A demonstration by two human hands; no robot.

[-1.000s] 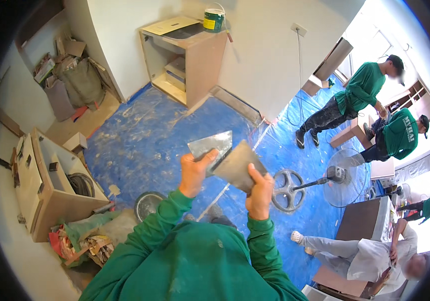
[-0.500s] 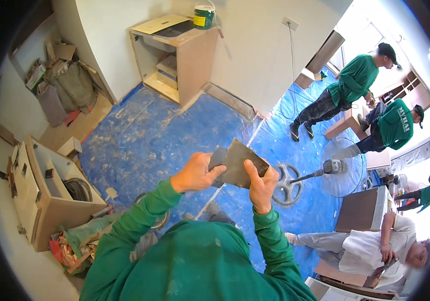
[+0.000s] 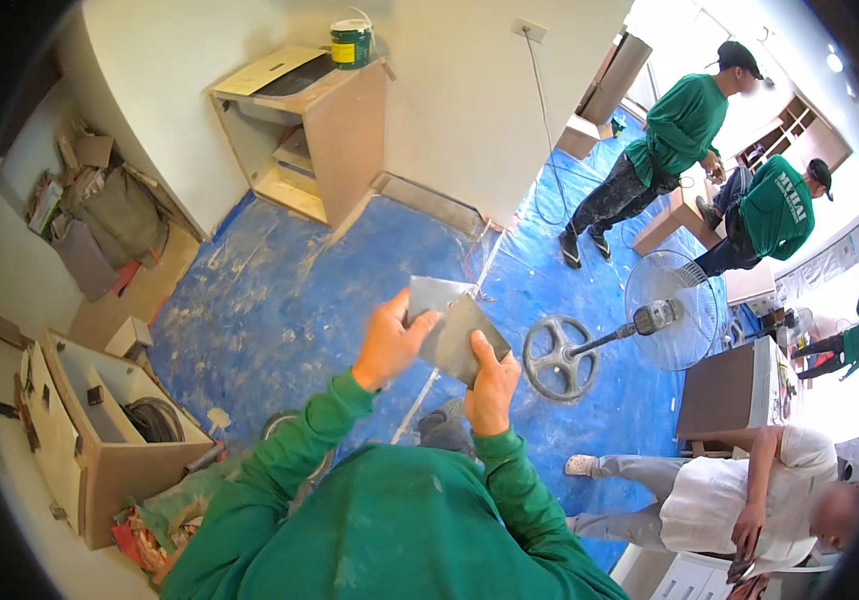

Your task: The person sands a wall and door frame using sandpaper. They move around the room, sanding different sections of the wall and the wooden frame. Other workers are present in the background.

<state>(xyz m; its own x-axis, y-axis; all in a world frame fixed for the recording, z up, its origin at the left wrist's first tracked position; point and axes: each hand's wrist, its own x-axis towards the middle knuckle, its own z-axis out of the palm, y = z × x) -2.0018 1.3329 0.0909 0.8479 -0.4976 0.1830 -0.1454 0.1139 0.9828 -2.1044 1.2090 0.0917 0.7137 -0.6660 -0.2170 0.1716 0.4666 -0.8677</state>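
Between my thumb and fingers, my left hand (image 3: 386, 338) pinches a thin, flat grey plate (image 3: 437, 292), its upper part catching the light. My right hand (image 3: 493, 388) grips a second flat plate (image 3: 469, 335), darker and squarish, with the thumb pressed on its face. The darker plate overlaps the lower part of the lighter one, and the two seem to touch. Both look like metal spreader blades, though I cannot tell for sure. They are held up in front of me, above the blue floor sheet (image 3: 289, 290).
A standing fan (image 3: 654, 317) with a round base is to the right. An open cabinet (image 3: 344, 150) bearing a green bucket (image 3: 351, 45) stands ahead. Left are another cabinet (image 3: 139, 460) and a debris pile (image 3: 109, 220). Several people are on the right, the nearest in white (image 3: 719, 500).
The left hand's plate has tilted and shows more of its face, now brighter, above the darker plate. My view has shifted, and the person in white has lowered an arm.
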